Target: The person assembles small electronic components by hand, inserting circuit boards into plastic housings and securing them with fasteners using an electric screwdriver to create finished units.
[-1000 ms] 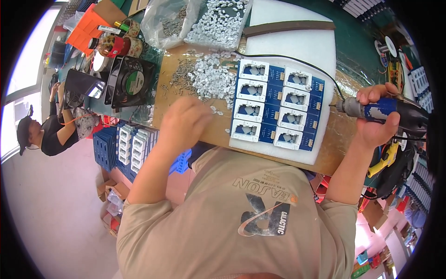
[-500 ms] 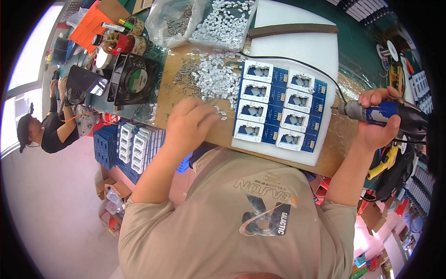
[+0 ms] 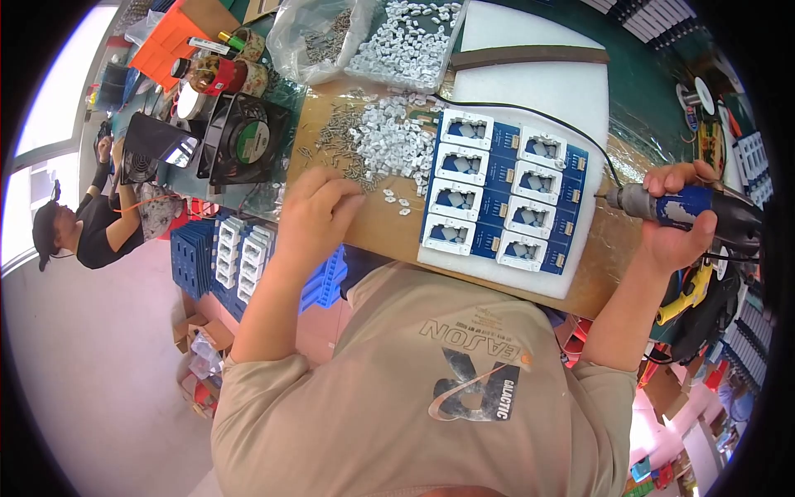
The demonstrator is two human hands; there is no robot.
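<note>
My right hand (image 3: 679, 219) is wrapped round an electric screwdriver (image 3: 633, 201), its bit pointing left toward the board. My left hand (image 3: 319, 211) is at the near edge of a pile of small screws (image 3: 339, 137), fingers bent and close together; whatever is in them is hidden. Beside the screws lies a heap of small white plastic pieces (image 3: 393, 141), with a few loose ones (image 3: 397, 199) nearer me. In front of me, a blue circuit board panel (image 3: 499, 190) carries two columns of white frames (image 3: 460, 164) and rests on a white foam sheet (image 3: 530, 87).
A clear bag of screws (image 3: 319, 41) and a tray of white pieces (image 3: 406, 45) stand at the back. A black fan (image 3: 246, 141) is at left, and a dark bar (image 3: 530, 56) lies across the foam. A black cable (image 3: 538, 112) crosses above the board. Another person (image 3: 99, 219) works far left.
My left hand has drawn left from the loose white pieces toward the screws. My right hand keeps its grip on the screwdriver in nearly the same place.
</note>
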